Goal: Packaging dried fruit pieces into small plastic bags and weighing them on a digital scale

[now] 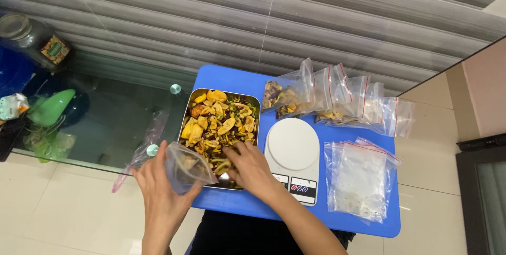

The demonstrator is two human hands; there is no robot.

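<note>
A metal tray (185, 112) full of mixed dried fruit chips (220, 120) sits on a small blue table (237, 205). My left hand (158, 189) holds an open clear zip bag (185, 168) at the tray's near left corner. Reaching into the near end of the tray, my right hand (252, 168) has its fingers closed on some chips. Right of the tray stands a white kitchen scale (293, 147) with nothing on its round platform.
Several filled zip bags (327, 97) lie in a row at the table's far side, and a stack of empty ones (358, 178) lies at its right. A glass table (105, 123) on the left bears a jar (37, 39) and green items (52, 107).
</note>
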